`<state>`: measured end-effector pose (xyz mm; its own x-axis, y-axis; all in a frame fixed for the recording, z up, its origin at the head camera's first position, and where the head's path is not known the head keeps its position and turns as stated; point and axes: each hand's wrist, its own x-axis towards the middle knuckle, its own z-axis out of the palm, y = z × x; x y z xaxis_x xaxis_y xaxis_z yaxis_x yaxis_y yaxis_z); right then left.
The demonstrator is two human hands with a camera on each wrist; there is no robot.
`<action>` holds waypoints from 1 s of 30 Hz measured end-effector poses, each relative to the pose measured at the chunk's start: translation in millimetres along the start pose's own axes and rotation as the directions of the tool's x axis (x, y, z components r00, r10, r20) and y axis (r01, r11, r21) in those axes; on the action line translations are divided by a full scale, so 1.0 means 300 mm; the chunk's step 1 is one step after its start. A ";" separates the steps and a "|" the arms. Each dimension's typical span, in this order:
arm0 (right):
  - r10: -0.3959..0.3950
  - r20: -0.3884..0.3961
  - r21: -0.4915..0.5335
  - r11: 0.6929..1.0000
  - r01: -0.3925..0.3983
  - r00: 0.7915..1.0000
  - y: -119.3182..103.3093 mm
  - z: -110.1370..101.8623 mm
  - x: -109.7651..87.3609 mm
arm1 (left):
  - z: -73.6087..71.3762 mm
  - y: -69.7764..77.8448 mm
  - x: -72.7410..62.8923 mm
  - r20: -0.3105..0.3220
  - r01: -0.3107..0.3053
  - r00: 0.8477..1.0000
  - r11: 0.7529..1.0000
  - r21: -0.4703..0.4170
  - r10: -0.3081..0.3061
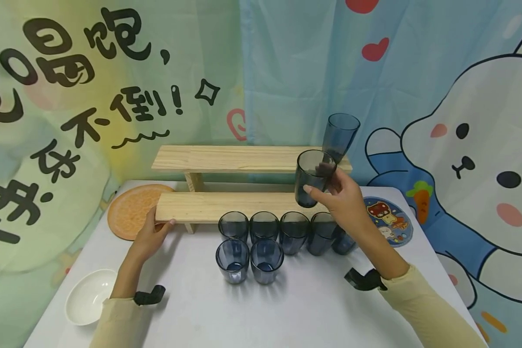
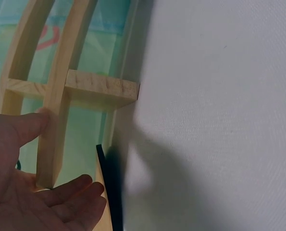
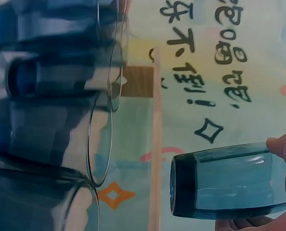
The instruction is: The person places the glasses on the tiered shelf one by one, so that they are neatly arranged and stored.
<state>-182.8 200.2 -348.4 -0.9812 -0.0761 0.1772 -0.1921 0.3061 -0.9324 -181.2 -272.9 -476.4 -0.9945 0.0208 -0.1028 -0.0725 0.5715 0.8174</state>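
Note:
A two-tier wooden shelf stands at the back of the table. My left hand holds the left end of its lower board, with the thumb on the board in the left wrist view. My right hand grips a tinted blue drinking glass, held upright over the right end of the lower board. In the right wrist view the glass's base hangs close to the board's edge. Another blue glass stands on the upper board's right end, partly hidden by the held one.
Several more blue glasses stand in two rows in front of the shelf, one partly behind my right forearm. A round orange mat lies at left, a white bowl nearer me, and a cartoon-printed round mat at right.

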 end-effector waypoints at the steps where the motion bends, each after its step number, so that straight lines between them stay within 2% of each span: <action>1: 0.002 -0.001 -0.007 1.000 -0.002 1.000 0.002 0.006 0.022 | 0.000 -0.001 0.001 0.000 -0.001 1.000 1.000 0.002 0.001; 10: -0.078 -0.059 -0.045 0.996 0.075 0.995 0.015 0.039 0.205 | 0.004 -0.004 0.007 0.013 0.022 1.000 1.000 0.019 -0.022; 15: -0.075 -0.102 -0.028 0.997 0.072 0.992 0.016 0.060 0.282 | 0.003 -0.006 0.007 0.005 0.016 1.000 1.000 0.022 -0.016; 22: -0.061 -0.146 -0.058 0.997 0.053 0.987 0.027 0.100 0.363 | -0.004 -0.010 0.006 0.011 0.030 0.999 0.999 0.024 -0.031; 27: -0.047 -0.202 -0.072 0.997 0.033 0.978 0.034 0.114 0.399 | -0.005 -0.009 0.006 0.014 0.034 0.999 0.999 0.017 -0.034; 30: -0.043 -0.208 -0.057 0.998 0.032 0.977 0.040 0.120 0.416 | -0.008 -0.008 0.007 0.007 0.035 0.999 0.999 0.023 -0.035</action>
<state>-306.9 160.1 -348.7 -0.9540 0.1103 0.2786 -0.2236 0.3572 -0.9069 -183.2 -276.3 -477.3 -0.9908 0.0070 -0.1353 -0.1050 0.5910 0.7998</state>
